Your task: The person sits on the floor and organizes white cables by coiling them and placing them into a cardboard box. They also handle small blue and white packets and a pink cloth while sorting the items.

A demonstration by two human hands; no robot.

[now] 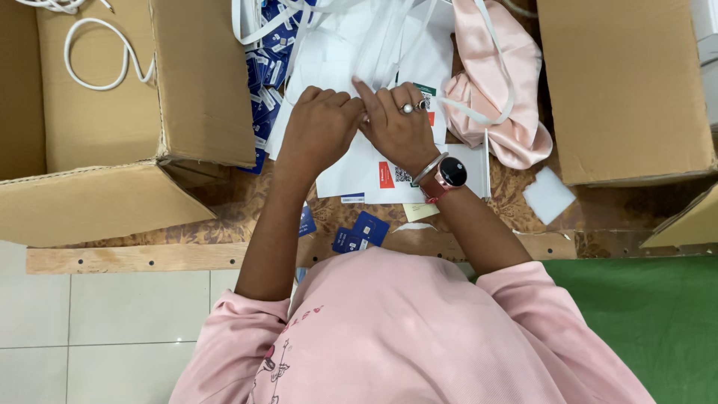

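We curl our left hand (318, 127) nearly closed and pinch with our right hand (396, 123), fingers bent, both touching the white packet (351, 168) mid-table (224, 202).

Small packing room, likely a back room of a shop or a home business. Low wooden bench (149, 258) with bare drilled edge and a patterned brown top, set on a white tile floor (112, 322) beside a green mat (658, 314). Open cardboard boxes on both sides: left box (112, 150) holds white cables (105, 52), right box (621, 90) shows only its flap. Bench heaped with stock: many small blue packets (265, 67), more blue packets (359, 232) near the edge, white mailer bags (359, 164) with printed labels, a pink cloth pouch (493, 82), a loose white pad (548, 194). No machines or shelving in view.
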